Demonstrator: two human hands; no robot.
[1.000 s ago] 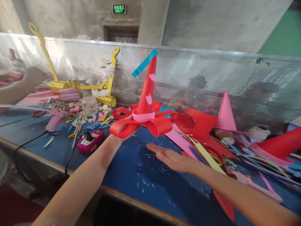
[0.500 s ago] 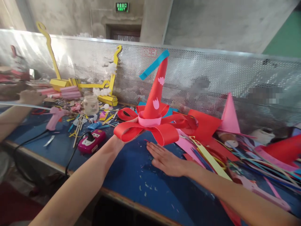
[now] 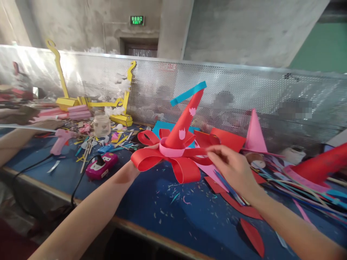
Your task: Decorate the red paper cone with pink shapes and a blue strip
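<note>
A red paper cone hat (image 3: 177, 131) with pink patches, a pink band round its base and red loops as a brim leans to the right in front of me. From its tip a blue paper strip (image 3: 189, 93) sticks out to the left. My left hand (image 3: 135, 165) supports the hat from below, its fingers mostly hidden by the loops. My right hand (image 3: 230, 164) pinches the red loop on the hat's right side between thumb and fingers.
A pink glue gun (image 3: 61, 141), a magenta power socket (image 3: 101, 167) and a jar (image 3: 102, 125) stand left. Another person's hand (image 3: 46, 124) is at far left. A pink cone (image 3: 256, 133), another red cone (image 3: 320, 168) and coloured strips crowd the right. A perforated metal screen (image 3: 151, 90) runs behind.
My right hand has risen from the tabletop and taken hold of the right loop. The hat has tilted further right, and its blue strip has moved lower. The other person's hand has shifted.
</note>
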